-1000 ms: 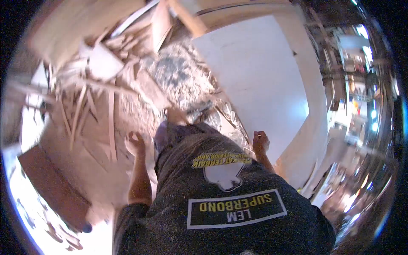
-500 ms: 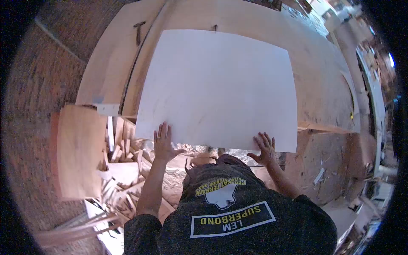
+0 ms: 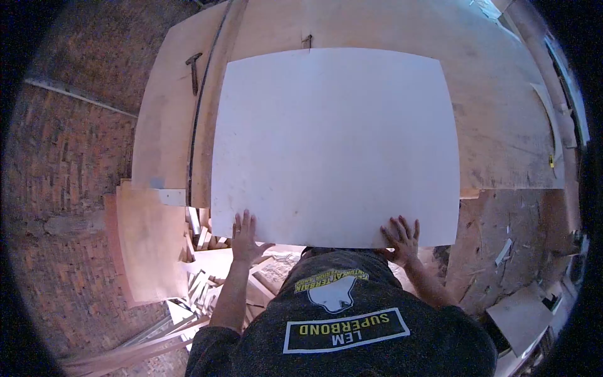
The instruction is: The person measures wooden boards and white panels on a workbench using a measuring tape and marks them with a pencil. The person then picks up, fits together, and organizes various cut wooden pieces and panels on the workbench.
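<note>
A large white sheet [image 3: 333,144] lies flat on the wooden worktop [image 3: 502,138], its near edge hanging over the worktop's front toward my body. My left hand [image 3: 247,240] rests near the left end of that edge, fingers stretched out on the surface and thumb spread. Toward the right end, my right hand [image 3: 401,239] is likewise open, fingers fanned on the sheet and thumb out toward the edge. Neither hand is closed around anything. Against the far edge of the sheet stands a small dark metal piece [image 3: 307,42], whose kind I cannot make out.
A hammer [image 3: 194,70] lies on the worktop's left section, beside a dark lengthwise gap [image 3: 200,113]. Wood offcuts [image 3: 200,286] are heaped below on the left, near a leaning thin board [image 3: 151,242]. A brown panel [image 3: 502,251] with scraps is at right.
My view has shifted and tilted, so the sheet and both hands appear lower in the picture. Both hands stay spread on the near edge, and the sheet shows no clear shift on the worktop.
</note>
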Tool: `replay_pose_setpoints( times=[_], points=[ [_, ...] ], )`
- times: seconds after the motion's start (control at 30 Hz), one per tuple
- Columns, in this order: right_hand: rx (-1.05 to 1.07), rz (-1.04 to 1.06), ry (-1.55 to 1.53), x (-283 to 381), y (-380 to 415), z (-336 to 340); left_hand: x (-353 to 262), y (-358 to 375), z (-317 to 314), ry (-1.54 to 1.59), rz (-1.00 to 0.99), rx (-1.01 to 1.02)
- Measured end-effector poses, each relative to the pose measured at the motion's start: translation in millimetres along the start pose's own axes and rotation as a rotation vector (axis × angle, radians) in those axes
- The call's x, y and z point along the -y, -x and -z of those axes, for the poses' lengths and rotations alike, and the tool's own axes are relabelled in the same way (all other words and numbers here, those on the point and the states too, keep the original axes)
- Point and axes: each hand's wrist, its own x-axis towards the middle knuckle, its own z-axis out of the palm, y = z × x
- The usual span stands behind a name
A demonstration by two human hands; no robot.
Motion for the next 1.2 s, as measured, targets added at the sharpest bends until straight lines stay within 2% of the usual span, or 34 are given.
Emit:
replay_pose_setpoints(
  times=[0.4,0.6,1.2],
  points=[
    [-0.014,-0.006,-0.075,-14.7,-25.6,2.2,4.3,-24.1,4.5,0.038,-0.038,-0.03],
    [0.001,-0.004,-0.073,-24.6,-36.7,-0.8,7.7,-41.8,6.8,-0.01,0.009,0.074],
    [-0.104,-0.016,-0.159,-50.7,-89.6,3.7,24.5,-97.2,8.2,0.01,-0.046,0.063]
  ],
)
